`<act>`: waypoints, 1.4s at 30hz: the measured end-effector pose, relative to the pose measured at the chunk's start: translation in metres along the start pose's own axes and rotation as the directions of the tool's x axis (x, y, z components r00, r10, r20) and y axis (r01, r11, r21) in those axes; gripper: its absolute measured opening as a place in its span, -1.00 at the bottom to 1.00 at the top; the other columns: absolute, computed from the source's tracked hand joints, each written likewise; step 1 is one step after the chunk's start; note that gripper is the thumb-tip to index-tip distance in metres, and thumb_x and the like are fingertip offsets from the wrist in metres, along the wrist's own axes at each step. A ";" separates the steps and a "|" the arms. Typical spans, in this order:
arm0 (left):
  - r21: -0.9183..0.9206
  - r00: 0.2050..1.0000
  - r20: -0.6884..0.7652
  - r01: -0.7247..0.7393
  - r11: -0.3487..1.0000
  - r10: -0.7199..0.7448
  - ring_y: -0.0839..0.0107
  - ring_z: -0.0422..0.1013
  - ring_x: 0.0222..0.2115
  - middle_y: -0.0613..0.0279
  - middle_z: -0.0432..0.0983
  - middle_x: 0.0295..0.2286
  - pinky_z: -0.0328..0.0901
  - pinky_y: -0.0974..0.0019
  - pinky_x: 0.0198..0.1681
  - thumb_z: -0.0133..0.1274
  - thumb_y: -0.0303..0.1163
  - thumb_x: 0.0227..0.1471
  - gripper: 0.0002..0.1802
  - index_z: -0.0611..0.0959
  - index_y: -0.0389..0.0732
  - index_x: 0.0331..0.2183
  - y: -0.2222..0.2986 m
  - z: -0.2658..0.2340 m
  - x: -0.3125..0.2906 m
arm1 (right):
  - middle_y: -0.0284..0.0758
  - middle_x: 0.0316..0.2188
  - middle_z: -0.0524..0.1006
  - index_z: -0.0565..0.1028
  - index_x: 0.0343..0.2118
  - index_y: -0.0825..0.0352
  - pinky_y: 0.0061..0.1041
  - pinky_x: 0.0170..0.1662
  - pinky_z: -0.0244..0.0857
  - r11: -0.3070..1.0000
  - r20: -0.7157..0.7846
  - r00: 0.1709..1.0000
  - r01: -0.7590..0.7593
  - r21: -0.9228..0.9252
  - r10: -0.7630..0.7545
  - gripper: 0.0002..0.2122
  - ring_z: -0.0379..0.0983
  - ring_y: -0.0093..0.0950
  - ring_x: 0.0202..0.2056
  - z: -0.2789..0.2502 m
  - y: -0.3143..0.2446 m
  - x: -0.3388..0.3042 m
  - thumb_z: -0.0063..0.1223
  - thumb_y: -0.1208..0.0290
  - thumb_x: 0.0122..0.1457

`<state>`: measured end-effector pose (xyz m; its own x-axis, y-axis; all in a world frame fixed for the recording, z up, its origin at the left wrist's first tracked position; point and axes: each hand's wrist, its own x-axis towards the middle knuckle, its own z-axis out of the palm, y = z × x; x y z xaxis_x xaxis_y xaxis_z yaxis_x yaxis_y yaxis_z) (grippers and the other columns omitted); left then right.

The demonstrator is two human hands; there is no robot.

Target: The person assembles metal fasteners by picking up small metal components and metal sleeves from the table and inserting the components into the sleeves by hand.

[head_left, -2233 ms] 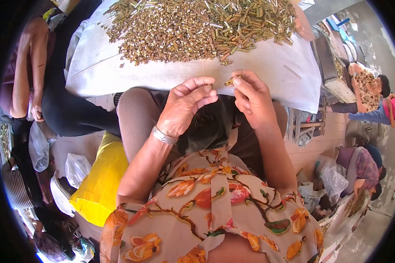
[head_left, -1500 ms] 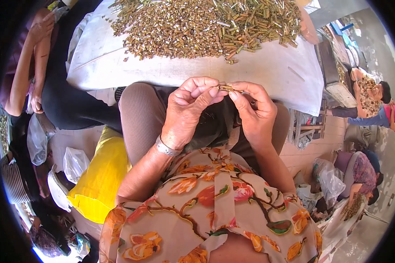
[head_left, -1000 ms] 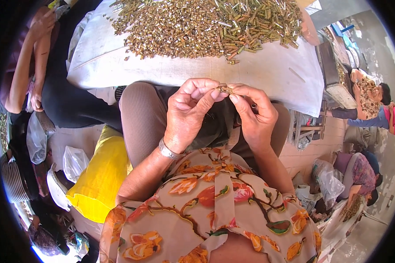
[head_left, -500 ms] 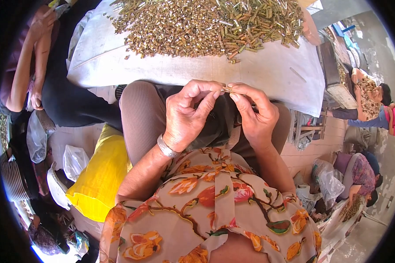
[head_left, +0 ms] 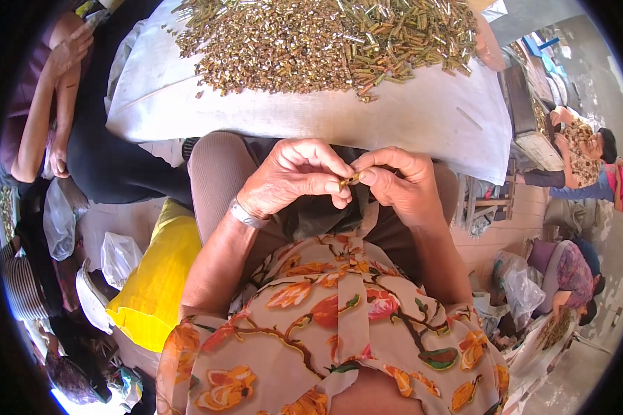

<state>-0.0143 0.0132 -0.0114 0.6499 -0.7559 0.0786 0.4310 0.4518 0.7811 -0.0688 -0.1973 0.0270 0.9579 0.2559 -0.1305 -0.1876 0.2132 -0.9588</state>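
My left hand [head_left: 296,178] and my right hand [head_left: 401,183] meet above my lap, just off the table's near edge. Between their fingertips is a small brass-coloured metal piece [head_left: 353,179], mostly covered by the fingers. Thumb and fingers of each hand pinch it from opposite sides. On the white-covered table [head_left: 291,114] lies a large heap of similar metal parts. Short nut-like pieces [head_left: 270,52] make up its left side, and longer tube-like pieces [head_left: 419,34] its right.
A yellow sack [head_left: 160,283] stands on the floor at my left, with clear plastic bags [head_left: 120,257] near it. Another person's arms [head_left: 61,97] are at the far left. More people [head_left: 580,149] sit along the right side, by a wooden box [head_left: 538,151].
Both hands have come down a little toward my body with the metal piece. My left hand has turned, its fingers more curled around the piece.
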 end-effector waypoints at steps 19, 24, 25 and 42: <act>-0.533 0.997 -0.060 -0.077 0.843 0.053 0.45 0.48 -0.42 0.27 0.49 -0.48 0.44 0.16 -0.16 0.00 -0.34 0.15 -0.85 0.51 -0.20 -0.27 -0.043 -0.001 0.008 | -0.45 -0.55 0.49 0.51 -0.22 0.40 -0.79 -0.65 -0.02 0.994 -0.246 0.969 0.049 0.102 -0.023 -0.85 0.13 -0.83 -0.67 0.025 0.017 0.004 0.00 0.46 0.23; -0.518 0.991 -0.130 -0.099 0.850 0.036 0.44 0.48 -0.41 0.27 0.50 -0.47 0.44 0.14 -0.17 -0.03 -0.33 0.17 -0.86 0.50 -0.19 -0.28 -0.038 -0.001 0.008 | -0.48 -0.55 0.45 0.50 -0.18 0.41 -0.79 -0.63 -0.02 0.988 -0.268 0.953 0.118 -0.095 -0.139 -0.84 0.11 -0.83 -0.67 0.027 0.021 0.007 -0.02 0.47 0.23; -0.499 0.988 -0.153 -0.102 0.860 0.028 0.44 0.48 -0.41 0.27 0.50 -0.47 0.44 0.14 -0.18 -0.03 -0.33 0.17 -0.86 0.50 -0.19 -0.29 -0.037 -0.001 0.008 | -0.48 -0.54 0.47 0.50 -0.17 0.41 -0.80 -0.61 0.03 0.980 -0.257 0.952 0.132 -0.148 -0.167 -0.83 0.14 -0.83 -0.65 0.026 0.021 0.008 -0.01 0.48 0.23; -0.451 0.975 -0.219 -0.117 0.885 0.017 0.54 0.40 -0.54 0.36 0.46 -0.52 0.43 0.26 -0.29 0.01 -0.30 0.15 -0.86 0.43 -0.12 -0.31 -0.035 0.000 0.010 | -0.34 -0.47 0.57 0.52 -0.23 0.42 -0.66 -0.36 0.35 0.842 -0.247 0.888 0.232 -0.487 -0.387 -0.87 0.47 -0.65 -0.43 0.029 0.018 0.014 0.03 0.54 0.18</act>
<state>-0.0225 -0.0101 -0.0381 0.7787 -0.6257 -0.0459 0.5876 0.7018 0.4029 -0.0654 -0.1623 0.0155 0.9773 -0.0878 0.1929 0.1698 -0.2205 -0.9605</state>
